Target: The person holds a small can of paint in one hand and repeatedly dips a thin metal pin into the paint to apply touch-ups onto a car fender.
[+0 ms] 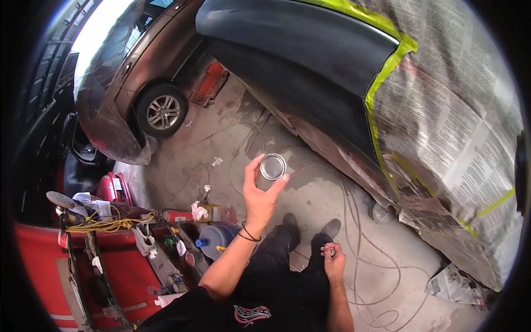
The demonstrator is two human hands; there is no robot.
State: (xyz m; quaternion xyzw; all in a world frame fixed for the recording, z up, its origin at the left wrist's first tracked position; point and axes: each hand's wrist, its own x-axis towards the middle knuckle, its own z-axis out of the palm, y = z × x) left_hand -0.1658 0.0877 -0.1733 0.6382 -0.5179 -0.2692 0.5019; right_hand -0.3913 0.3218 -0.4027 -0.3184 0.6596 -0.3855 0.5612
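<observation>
A small round metal tin (272,167) is held up in my left hand (258,197), with thumb and fingers closed around its side. The silver round face of the tin points up toward me. Lower down, by my right leg, my right hand (333,262) has its fingers curled and pinched together. Something small may be between those fingertips, but I cannot make out what. A dark band circles my left wrist.
A dark car panel (310,61), edged with yellow-green tape (374,110) and masking newspaper (442,133), stands ahead. Hoses (354,232) loop across the floor. A blue water jug (217,241) and cluttered rack are left. Behind are a brown car (145,65) and an orange-red object (210,83).
</observation>
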